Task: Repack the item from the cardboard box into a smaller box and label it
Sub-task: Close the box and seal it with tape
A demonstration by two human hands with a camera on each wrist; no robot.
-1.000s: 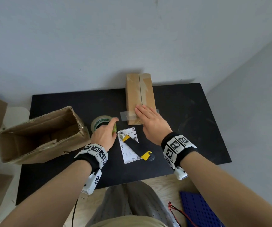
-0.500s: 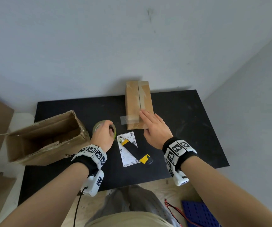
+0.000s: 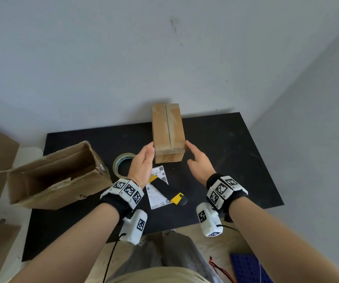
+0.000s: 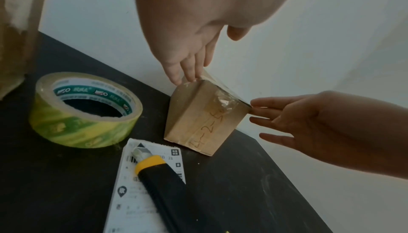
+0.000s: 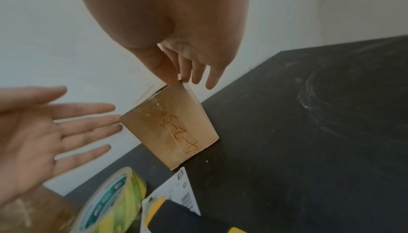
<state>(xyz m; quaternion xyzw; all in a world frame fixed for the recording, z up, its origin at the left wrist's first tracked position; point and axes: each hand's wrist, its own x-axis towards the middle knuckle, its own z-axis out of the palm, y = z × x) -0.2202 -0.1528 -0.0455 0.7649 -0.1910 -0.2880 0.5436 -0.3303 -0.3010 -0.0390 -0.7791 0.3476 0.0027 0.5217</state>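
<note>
The small brown box (image 3: 167,131) lies closed on the black table (image 3: 236,160), with clear tape across its near end and handwriting on the end face (image 4: 205,126). My left hand (image 3: 144,160) is open, and its straight fingertips (image 4: 187,74) touch the box's upper left edge. My right hand (image 3: 197,160) is open too, and its fingertips (image 5: 174,79) touch the upper right edge. A white printed label (image 3: 157,193) lies flat near me, with a yellow-and-black utility knife (image 3: 168,190) on top of it.
The large cardboard box (image 3: 56,174) lies open on its side at the table's left. A roll of clear tape (image 3: 121,162) sits between it and my left hand. More cardboard stands off the table at far left. The wall runs right behind the small box.
My left hand let go of the tape roll and moved to the small box's left side. My right hand slid off the box top to its right side. The strip's loose ends are folded down.
</note>
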